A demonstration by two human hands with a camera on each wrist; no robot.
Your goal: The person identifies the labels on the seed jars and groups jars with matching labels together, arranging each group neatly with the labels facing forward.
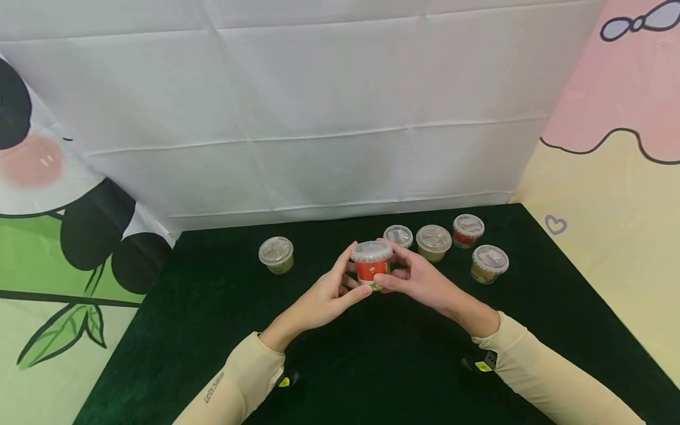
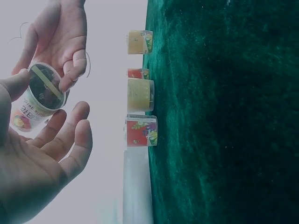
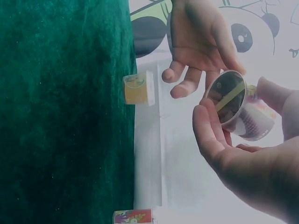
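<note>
A small plastic cup (image 1: 372,268) with a red printed label and a clear lid is held up between both hands, over the dark green cloth. My left hand (image 1: 332,295) grips its left side, thumb low near the base and forefinger by the lid. From the other side my right hand (image 1: 422,280) holds it with thumb on the label and a finger at the lid's edge. In the left wrist view, the cup's dark round end (image 2: 46,86) with a yellow strip shows between the hands. The right wrist view shows this same end (image 3: 226,98).
Behind the right hand stand several lidded cups, among them a pale one (image 1: 433,242), a red one (image 1: 468,230) and a yellowish one (image 1: 489,264). Another lidded cup (image 1: 276,255) stands at left. A white cloth wall (image 1: 319,171) rises behind the green cloth (image 1: 372,366).
</note>
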